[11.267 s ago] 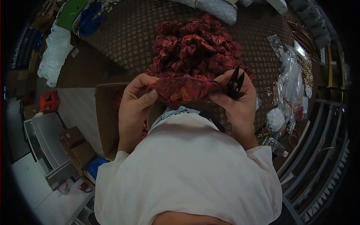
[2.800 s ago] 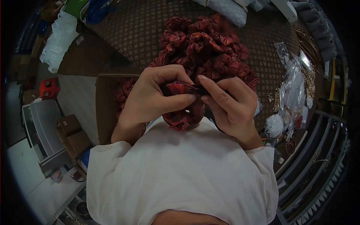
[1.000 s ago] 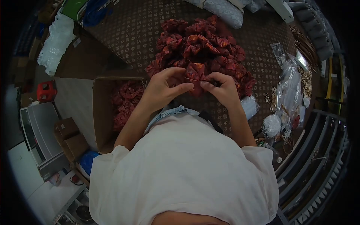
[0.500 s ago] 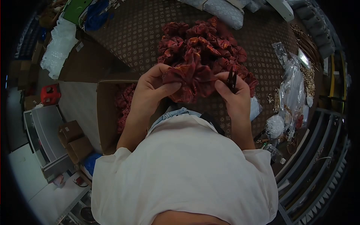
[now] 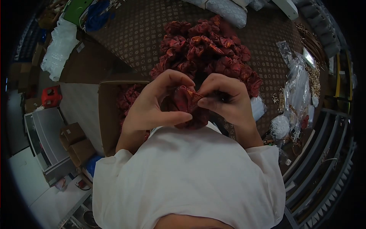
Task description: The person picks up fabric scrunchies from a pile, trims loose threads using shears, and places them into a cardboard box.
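Note:
A dark red, shiny fabric scrunchie (image 5: 182, 100) with an orange pattern is bunched between my hands, close to my chest. My left hand (image 5: 156, 101) wraps round its left side, the thumb along the near edge. At the upper right, the thumb and forefinger of my right hand (image 5: 227, 97) pinch a fold of the cloth. A dark object shows in the curl of my right palm, mostly hidden by the fingers. Just beyond my hands lies a heap of similar red scrunchies (image 5: 204, 45) on the brown patterned tabletop (image 5: 141, 42).
An open cardboard box (image 5: 108, 114) at my left holds more red scrunchies. Clear plastic bags (image 5: 297, 82) and gold-coloured chains (image 5: 314, 82) lie on the right. Wrapped rolls (image 5: 227, 11) rest at the far edge. A metal rack (image 5: 316, 160) stands at lower right.
The scrunchie has come nearer my body and is now bunched up instead of spread. My hands have closed together. The black snips seen in my right hand are now mostly hidden.

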A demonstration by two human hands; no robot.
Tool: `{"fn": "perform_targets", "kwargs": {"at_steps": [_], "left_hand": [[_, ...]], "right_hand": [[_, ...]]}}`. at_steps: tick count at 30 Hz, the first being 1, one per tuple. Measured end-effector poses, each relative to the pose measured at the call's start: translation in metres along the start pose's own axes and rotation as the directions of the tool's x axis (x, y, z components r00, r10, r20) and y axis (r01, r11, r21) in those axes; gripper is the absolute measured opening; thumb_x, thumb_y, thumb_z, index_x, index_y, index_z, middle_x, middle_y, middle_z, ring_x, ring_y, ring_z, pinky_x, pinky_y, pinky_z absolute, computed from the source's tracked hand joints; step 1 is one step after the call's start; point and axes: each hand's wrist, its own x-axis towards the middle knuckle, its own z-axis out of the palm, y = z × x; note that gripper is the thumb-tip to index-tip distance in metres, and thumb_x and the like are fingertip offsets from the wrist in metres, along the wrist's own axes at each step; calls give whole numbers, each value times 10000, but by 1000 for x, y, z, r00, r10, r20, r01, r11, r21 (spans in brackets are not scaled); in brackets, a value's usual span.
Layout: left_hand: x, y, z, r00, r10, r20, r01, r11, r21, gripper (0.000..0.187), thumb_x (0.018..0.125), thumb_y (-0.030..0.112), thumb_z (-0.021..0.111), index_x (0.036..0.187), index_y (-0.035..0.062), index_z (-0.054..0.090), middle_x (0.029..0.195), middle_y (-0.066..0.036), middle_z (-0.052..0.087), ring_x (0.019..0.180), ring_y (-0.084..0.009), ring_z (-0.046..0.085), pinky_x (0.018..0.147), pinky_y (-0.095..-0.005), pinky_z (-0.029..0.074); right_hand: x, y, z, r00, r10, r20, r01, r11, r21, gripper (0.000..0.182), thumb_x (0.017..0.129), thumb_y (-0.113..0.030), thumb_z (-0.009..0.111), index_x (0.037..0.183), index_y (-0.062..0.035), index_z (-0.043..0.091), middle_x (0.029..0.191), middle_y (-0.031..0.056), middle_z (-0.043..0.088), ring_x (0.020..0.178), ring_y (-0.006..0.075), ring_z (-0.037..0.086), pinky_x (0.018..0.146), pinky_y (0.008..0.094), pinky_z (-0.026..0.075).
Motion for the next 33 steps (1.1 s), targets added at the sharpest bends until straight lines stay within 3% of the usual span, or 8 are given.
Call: {"fn": "perform_targets", "kwargs": {"at_steps": [2, 4, 9, 11, 12, 14, 17, 33], "left_hand": [[-4, 11, 3, 998, -60, 6, 59, 995, 82, 294, 703, 7, 671, 969, 17, 549, 895, -23, 587, 826, -78, 550, 739, -208, 443], [-5, 17, 4, 993, -116, 8, 113, 980, 164, 288, 697, 10, 679, 958, 18, 556, 876, -20, 590, 812, -74, 550, 731, -205, 441], [-6, 22, 6, 969, -243, -34, 242, 970, -28, 204, 692, -12, 669, 880, 9, 591, 803, -9, 598, 774, -66, 551, 716, -194, 435], [-6, 21, 6, 977, -210, -30, 209, 978, -16, 199, 691, -19, 662, 876, 7, 593, 811, -8, 597, 780, -65, 548, 718, -198, 434], [-6, 20, 5, 984, -177, -23, 177, 984, -5, 195, 690, -26, 656, 872, 5, 596, 819, -8, 595, 785, -64, 544, 720, -201, 432], [-5, 20, 6, 991, -128, -26, 129, 991, 21, 190, 685, -32, 651, 865, 6, 601, 815, -5, 590, 783, -64, 538, 719, -203, 426], [-4, 18, 4, 998, -59, -12, 59, 996, 69, 184, 675, -42, 642, 849, 9, 611, 801, -1, 577, 772, -65, 526, 712, -204, 410], [-3, 14, 4, 998, 60, -1, -58, 969, 239, 173, 665, -35, 637, 830, 16, 621, 752, -1, 550, 705, -63, 500, 638, -200, 383]], "right_hand": [[-1, -5, 5, 992, 124, -25, -117, 972, 202, 160, 700, 38, 695, 835, 8, 614, 772, 46, 596, 690, 105, 571, 610, 223, 465], [-4, -10, 7, 981, 190, -30, -179, 957, 229, 154, 717, 28, 688, 848, 12, 609, 786, 41, 595, 707, 97, 566, 623, 218, 465], [-5, -21, 9, 949, 260, -176, -222, 953, 208, 189, 745, 6, 669, 918, 19, 595, 814, 42, 587, 750, 90, 555, 640, 212, 457], [-7, -20, 7, 960, 43, -275, -58, 997, -48, 314, 738, -23, 678, 1038, 3, 589, 792, 54, 567, 732, 105, 542, 618, 224, 441], [-7, -23, 6, 961, 43, -274, -58, 997, -45, 314, 738, -23, 678, 1038, 3, 589, 792, 54, 567, 732, 105, 542, 618, 224, 441], [-9, -34, 3, 981, -72, -180, 10, 945, -327, 418, 708, -60, 704, 1108, -15, 588, 741, 63, 537, 645, 132, 524, 551, 244, 422], [-15, -34, 5, 986, -135, -101, 67, 864, -499, 475, 674, -82, 723, 1129, -36, 595, 707, 65, 520, 583, 155, 503, 496, 260, 407], [-15, -28, 9, 956, -289, -46, 182, 712, -678, 428, 655, -92, 722, 1075, -90, 636, 671, 37, 513, 541, 159, 497, 456, 269, 401]]}}
